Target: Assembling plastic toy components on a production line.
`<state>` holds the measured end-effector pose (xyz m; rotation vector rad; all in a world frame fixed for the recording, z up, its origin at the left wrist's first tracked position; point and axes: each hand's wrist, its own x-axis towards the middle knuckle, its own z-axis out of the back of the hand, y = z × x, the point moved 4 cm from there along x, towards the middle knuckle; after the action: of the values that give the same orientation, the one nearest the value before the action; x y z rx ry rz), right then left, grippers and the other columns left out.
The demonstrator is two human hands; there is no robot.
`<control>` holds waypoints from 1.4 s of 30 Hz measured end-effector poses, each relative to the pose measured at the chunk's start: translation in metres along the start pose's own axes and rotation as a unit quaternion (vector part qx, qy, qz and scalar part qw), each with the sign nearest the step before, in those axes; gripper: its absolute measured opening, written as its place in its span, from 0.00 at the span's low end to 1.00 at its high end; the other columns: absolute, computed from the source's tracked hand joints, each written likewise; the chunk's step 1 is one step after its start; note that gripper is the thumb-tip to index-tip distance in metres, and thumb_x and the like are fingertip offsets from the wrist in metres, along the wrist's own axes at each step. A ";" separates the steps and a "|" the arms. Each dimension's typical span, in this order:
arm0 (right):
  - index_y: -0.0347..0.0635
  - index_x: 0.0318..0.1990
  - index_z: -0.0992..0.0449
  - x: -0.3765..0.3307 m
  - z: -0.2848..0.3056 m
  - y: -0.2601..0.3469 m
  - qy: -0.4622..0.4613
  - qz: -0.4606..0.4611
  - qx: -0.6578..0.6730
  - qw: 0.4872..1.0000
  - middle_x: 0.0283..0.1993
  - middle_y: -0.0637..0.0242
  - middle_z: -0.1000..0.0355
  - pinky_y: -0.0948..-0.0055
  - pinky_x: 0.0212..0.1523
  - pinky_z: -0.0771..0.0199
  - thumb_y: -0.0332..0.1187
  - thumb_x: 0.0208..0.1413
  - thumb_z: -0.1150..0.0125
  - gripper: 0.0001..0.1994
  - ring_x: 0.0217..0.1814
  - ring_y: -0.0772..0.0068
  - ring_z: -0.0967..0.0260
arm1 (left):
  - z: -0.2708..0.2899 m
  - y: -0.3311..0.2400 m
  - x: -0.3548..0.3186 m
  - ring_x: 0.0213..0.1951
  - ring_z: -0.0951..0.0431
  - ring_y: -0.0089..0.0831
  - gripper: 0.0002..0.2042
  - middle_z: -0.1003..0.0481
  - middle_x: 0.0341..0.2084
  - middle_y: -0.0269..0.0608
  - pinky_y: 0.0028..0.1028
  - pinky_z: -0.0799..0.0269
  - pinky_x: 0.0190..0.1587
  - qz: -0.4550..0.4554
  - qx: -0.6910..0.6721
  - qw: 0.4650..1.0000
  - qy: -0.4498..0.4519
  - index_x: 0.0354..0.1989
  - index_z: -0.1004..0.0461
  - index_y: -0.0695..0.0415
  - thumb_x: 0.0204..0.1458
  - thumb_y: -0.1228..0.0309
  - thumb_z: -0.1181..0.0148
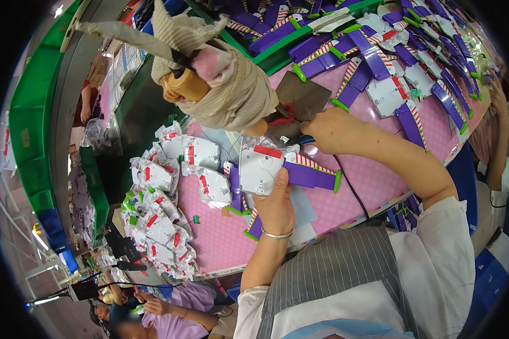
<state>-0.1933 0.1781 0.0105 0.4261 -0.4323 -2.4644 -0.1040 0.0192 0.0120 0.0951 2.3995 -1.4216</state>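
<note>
So the left hand (275,210) has a white toy shell (261,168) clamped, thumb pressed on the top face and the rest of the fingers tucked out of sight underneath. The shell's over the middle of the pink bench (223,246), right in front of the person's striped apron (333,277). It's got a red patch near its top edge, and a purple wing (310,175) with red-and-white stripes and a green tip sticks out to the right. More purple bits show by its left edge, but I can't tell if they're joined on.

The right hand (327,131) is curled just above the shell's upper right, next to something small and blue. Whatever's in the grip is hidden, so can't say if it's properly closed on anything. A black cable (352,186) runs down the bench from below that wrist.

Just past the hands there's a big bundle wrapped in beige cloth (232,96) and a flat dark plate (304,95). Heap of white shells (161,231) on the left, with a tiny green circuit board (196,219) beside it. Tons of purple winged parts (373,59) over on the right, plus more in a green tray (260,56).
</note>
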 end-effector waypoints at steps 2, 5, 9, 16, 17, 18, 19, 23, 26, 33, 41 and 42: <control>0.38 0.35 0.26 0.001 0.003 0.002 0.014 -0.003 0.001 1.000 0.28 0.52 0.27 0.58 0.33 0.27 0.33 0.44 0.40 0.11 0.32 0.52 0.26 | 0.000 -0.001 0.001 0.45 0.27 0.30 0.16 0.29 0.45 0.39 0.30 0.29 0.47 0.001 -0.008 1.000 0.000 0.50 0.35 0.59 0.53 0.79 0.44; 0.38 0.35 0.26 0.001 0.002 0.002 0.012 -0.016 0.008 1.000 0.28 0.52 0.27 0.59 0.34 0.27 0.32 0.43 0.40 0.11 0.33 0.52 0.26 | 0.000 -0.001 0.002 0.45 0.27 0.30 0.16 0.29 0.45 0.40 0.31 0.29 0.47 0.010 -0.020 1.000 -0.002 0.50 0.35 0.59 0.53 0.79 0.45; 0.38 0.35 0.26 0.001 0.001 0.003 0.005 -0.010 0.011 1.000 0.28 0.52 0.27 0.59 0.34 0.27 0.31 0.43 0.40 0.10 0.33 0.52 0.26 | 0.002 -0.003 0.003 0.46 0.27 0.31 0.17 0.29 0.45 0.40 0.32 0.28 0.48 0.030 -0.053 0.998 -0.006 0.52 0.36 0.59 0.53 0.79 0.46; 0.38 0.34 0.26 0.000 -0.002 0.000 -0.008 -0.011 0.013 1.000 0.28 0.53 0.27 0.58 0.34 0.27 0.30 0.41 0.40 0.10 0.32 0.52 0.27 | 0.001 -0.003 0.002 0.47 0.27 0.31 0.17 0.30 0.46 0.40 0.32 0.28 0.48 0.029 -0.067 0.997 0.003 0.52 0.37 0.59 0.54 0.79 0.46; 0.38 0.34 0.26 0.000 -0.003 0.000 -0.013 -0.009 0.011 1.000 0.28 0.53 0.27 0.58 0.34 0.27 0.30 0.41 0.40 0.10 0.32 0.52 0.27 | 0.001 -0.002 0.001 0.47 0.27 0.31 0.17 0.30 0.46 0.40 0.32 0.28 0.48 0.027 -0.066 0.997 0.003 0.53 0.37 0.58 0.54 0.79 0.46; 0.38 0.33 0.26 -0.002 -0.003 -0.001 -0.018 -0.007 0.007 1.000 0.28 0.53 0.27 0.58 0.34 0.27 0.30 0.41 0.40 0.10 0.32 0.52 0.27 | 0.001 0.000 0.001 0.47 0.27 0.31 0.17 0.30 0.46 0.40 0.32 0.28 0.48 0.027 -0.068 0.997 0.005 0.53 0.37 0.58 0.54 0.79 0.46; 0.39 0.33 0.27 -0.002 -0.003 -0.001 -0.023 -0.006 0.003 1.000 0.28 0.53 0.27 0.58 0.34 0.27 0.29 0.41 0.41 0.10 0.32 0.52 0.26 | 0.000 0.001 0.001 0.47 0.27 0.31 0.17 0.30 0.46 0.40 0.32 0.28 0.48 0.024 -0.068 0.997 0.006 0.52 0.37 0.58 0.54 0.79 0.46; 0.40 0.31 0.27 -0.003 -0.004 0.004 -0.028 0.007 0.000 1.000 0.28 0.55 0.27 0.58 0.33 0.28 0.30 0.40 0.41 0.09 0.32 0.53 0.27 | 0.004 0.009 -0.014 0.47 0.28 0.32 0.19 0.30 0.47 0.40 0.32 0.28 0.48 0.033 -0.049 0.998 -0.004 0.54 0.38 0.58 0.53 0.78 0.46; 0.42 0.29 0.27 -0.031 -0.016 0.008 -0.053 0.097 -0.055 0.992 0.28 0.59 0.28 0.61 0.31 0.29 0.30 0.41 0.42 0.06 0.31 0.56 0.28 | 0.017 0.024 -0.048 0.49 0.29 0.32 0.23 0.32 0.48 0.41 0.34 0.30 0.49 0.104 -0.001 0.994 0.024 0.56 0.41 0.59 0.52 0.79 0.44; 0.46 0.26 0.26 -0.075 -0.012 0.072 0.038 0.086 -0.456 0.885 0.25 0.65 0.29 0.63 0.33 0.32 0.34 0.40 0.43 0.05 0.29 0.61 0.30 | 0.054 0.041 -0.090 0.54 0.34 0.31 0.33 0.42 0.56 0.43 0.30 0.26 0.46 0.159 0.088 0.970 0.164 0.66 0.58 0.55 0.55 0.74 0.47; 0.37 0.34 0.32 -0.066 -0.021 0.032 0.050 0.171 -0.034 0.983 0.37 0.52 0.32 0.56 0.44 0.36 0.24 0.35 0.42 0.13 0.42 0.48 0.35 | 0.085 0.047 -0.110 0.41 0.30 0.21 0.28 0.35 0.48 0.39 0.23 0.27 0.38 0.071 0.083 0.986 0.122 0.65 0.53 0.54 0.58 0.67 0.50; 0.36 0.35 0.32 -0.077 -0.024 0.025 -0.031 0.199 -0.056 0.978 0.38 0.51 0.33 0.56 0.46 0.37 0.22 0.35 0.43 0.14 0.43 0.46 0.35 | 0.093 0.041 -0.116 0.41 0.31 0.19 0.27 0.35 0.48 0.38 0.22 0.28 0.38 0.063 0.052 0.989 0.125 0.65 0.52 0.54 0.59 0.67 0.50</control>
<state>-0.1115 0.2007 0.0141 0.1929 -0.3624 -2.1029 0.0389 -0.0267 -0.0242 0.4704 2.4603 -1.5555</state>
